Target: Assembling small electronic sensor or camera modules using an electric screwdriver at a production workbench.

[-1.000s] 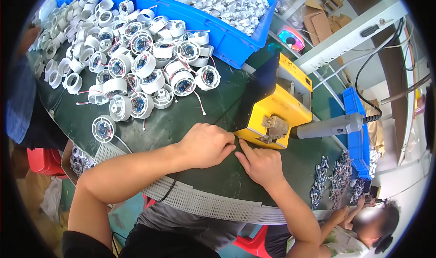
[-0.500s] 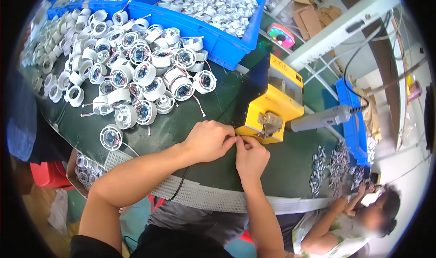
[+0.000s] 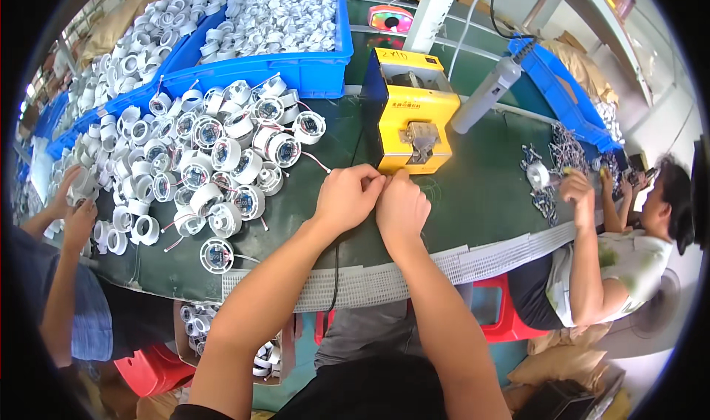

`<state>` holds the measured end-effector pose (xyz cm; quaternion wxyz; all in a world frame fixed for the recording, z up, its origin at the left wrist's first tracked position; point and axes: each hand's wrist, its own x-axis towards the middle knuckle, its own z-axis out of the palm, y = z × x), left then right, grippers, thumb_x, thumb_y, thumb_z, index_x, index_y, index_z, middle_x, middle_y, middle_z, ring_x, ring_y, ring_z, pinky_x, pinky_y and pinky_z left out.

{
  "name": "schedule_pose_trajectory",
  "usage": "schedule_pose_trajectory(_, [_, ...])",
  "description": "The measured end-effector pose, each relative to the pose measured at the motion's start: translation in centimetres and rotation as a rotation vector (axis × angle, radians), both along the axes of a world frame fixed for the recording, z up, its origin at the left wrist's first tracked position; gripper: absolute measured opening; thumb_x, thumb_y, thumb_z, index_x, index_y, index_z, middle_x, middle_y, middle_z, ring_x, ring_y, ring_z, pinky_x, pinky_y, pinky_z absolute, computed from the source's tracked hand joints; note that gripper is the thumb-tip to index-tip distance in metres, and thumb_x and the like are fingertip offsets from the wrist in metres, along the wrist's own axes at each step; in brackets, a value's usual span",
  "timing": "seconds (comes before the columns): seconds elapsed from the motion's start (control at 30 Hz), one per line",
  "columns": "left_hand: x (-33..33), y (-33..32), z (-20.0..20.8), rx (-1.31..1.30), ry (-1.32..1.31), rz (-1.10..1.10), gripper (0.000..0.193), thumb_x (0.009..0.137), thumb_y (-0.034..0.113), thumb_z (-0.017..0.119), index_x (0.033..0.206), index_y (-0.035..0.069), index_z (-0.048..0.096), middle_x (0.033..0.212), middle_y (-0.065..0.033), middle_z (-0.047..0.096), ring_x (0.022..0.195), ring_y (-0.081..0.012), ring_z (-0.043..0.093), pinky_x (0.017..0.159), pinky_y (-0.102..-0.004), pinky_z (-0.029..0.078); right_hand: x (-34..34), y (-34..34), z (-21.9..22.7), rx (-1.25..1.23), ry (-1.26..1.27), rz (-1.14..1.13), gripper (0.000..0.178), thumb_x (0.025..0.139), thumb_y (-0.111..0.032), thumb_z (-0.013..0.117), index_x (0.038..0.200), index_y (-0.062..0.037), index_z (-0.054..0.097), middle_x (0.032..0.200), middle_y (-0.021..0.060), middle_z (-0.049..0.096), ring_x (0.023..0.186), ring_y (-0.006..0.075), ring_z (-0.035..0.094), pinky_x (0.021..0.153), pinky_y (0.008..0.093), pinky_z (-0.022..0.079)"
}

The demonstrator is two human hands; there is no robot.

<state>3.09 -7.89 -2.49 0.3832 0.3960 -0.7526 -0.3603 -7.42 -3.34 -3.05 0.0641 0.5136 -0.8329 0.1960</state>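
My left hand (image 3: pixel 346 200) and my right hand (image 3: pixel 403 211) meet just in front of a yellow and black machine (image 3: pixel 414 120). The fingers of both are pinched together, fingertips nearly touching. Whatever is between them is hidden or too small to make out. A metal block (image 3: pixel 421 140) sits on the machine's front face, beyond my right hand. Left of my left hand lies a heap of white round housings (image 3: pixel 224 154), many with blue circuit boards and thin wires. One such housing (image 3: pixel 217 256) lies apart, nearer the table's front edge, with a white cable.
Blue bins (image 3: pixel 296 76) of white parts stand behind the heap. A grey cylindrical tool (image 3: pixel 484 98) leans right of the machine. At the right, a co-worker (image 3: pixel 614 272) sits by piles of small parts (image 3: pixel 569 154); another person's hands (image 3: pixel 78 202) work at left. White mesh strips (image 3: pixel 318 290) line the front edge.
The view has swung, bringing the left-hand person's hands and more of the right-hand co-worker into sight. My hands stay pinched together near the machine. The right-hand co-worker now has a raised hand near a white round part.
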Motion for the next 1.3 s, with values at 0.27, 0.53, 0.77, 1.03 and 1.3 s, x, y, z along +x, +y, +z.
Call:
schedule_pose_trajectory(0.27, [0.5, -0.3, 0.2, 0.030, 0.014, 0.036, 0.019, 0.086, 0.020, 0.068, 0.089, 0.001, 0.071, 0.065, -0.0111, 0.065, 0.054, -0.0171, 0.059, 0.053, -0.0313, 0.045, 0.1, -0.6, 0.0, 0.052, 0.017, -0.071, 0.016, 0.092, -0.018, 0.052, 0.088, -0.0026, 0.055, 0.077, 0.0165, 0.070, 0.072, 0.0341, 0.071, 0.064, 0.0433, 0.057])
schedule_pose_trajectory(0.53, [1.7, -1.0, 0.7, 0.034, 0.090, 0.137, 0.018, 0.085, 0.020, 0.067, 0.087, 0.003, 0.071, 0.065, -0.0132, 0.065, 0.057, -0.0271, 0.063, 0.058, -0.0357, 0.049, 0.4, 1.4, 0.7, -0.184, -0.252, -0.026, 0.019, 0.086, -0.023, 0.067, 0.093, -0.0049, 0.070, 0.086, 0.0132, 0.069, 0.074, 0.0361, 0.067, 0.065, 0.0461, 0.053])
schedule_pose_trajectory(0.77, [1.5, -0.7, 0.3, 0.055, 0.082, 0.112, 0.021, 0.086, 0.021, 0.068, 0.088, -0.001, 0.070, 0.063, -0.0104, 0.063, 0.053, -0.0155, 0.056, 0.054, -0.0310, 0.044, 0.6, 0.3, -0.1, -0.179, -0.137, -0.044, 0.017, 0.086, -0.018, 0.064, 0.077, -0.0040, 0.063, 0.083, 0.0136, 0.068, 0.072, 0.0368, 0.067, 0.063, 0.0461, 0.053])
schedule_pose_trajectory(1.03, [0.8, -0.5, 0.4, 0.028, 0.035, 0.093, 0.021, 0.086, 0.021, 0.068, 0.090, 0.001, 0.071, 0.067, -0.0112, 0.067, 0.059, -0.0194, 0.061, 0.058, -0.0321, 0.047, 0.2, -0.8, -1.2, -0.108, 0.022, -0.077, 0.013, 0.081, -0.012, 0.065, 0.086, -0.0022, 0.057, 0.083, 0.0152, 0.066, 0.072, 0.0307, 0.070, 0.064, 0.0384, 0.057])
schedule_pose_trajectory(1.3, [2.0, -0.7, 0.4, 0.049, 0.049, 0.095, 0.020, 0.086, 0.021, 0.067, 0.089, 0.002, 0.071, 0.067, -0.0121, 0.066, 0.058, -0.0219, 0.063, 0.058, -0.0333, 0.049, -2.5, 7.8, 4.1, 0.019, -0.557, 0.450, 0.026, 0.095, -0.022, 0.053, 0.085, 0.0018, 0.054, 0.088, 0.0271, 0.061, 0.083, 0.0456, 0.060, 0.073, 0.0498, 0.047])
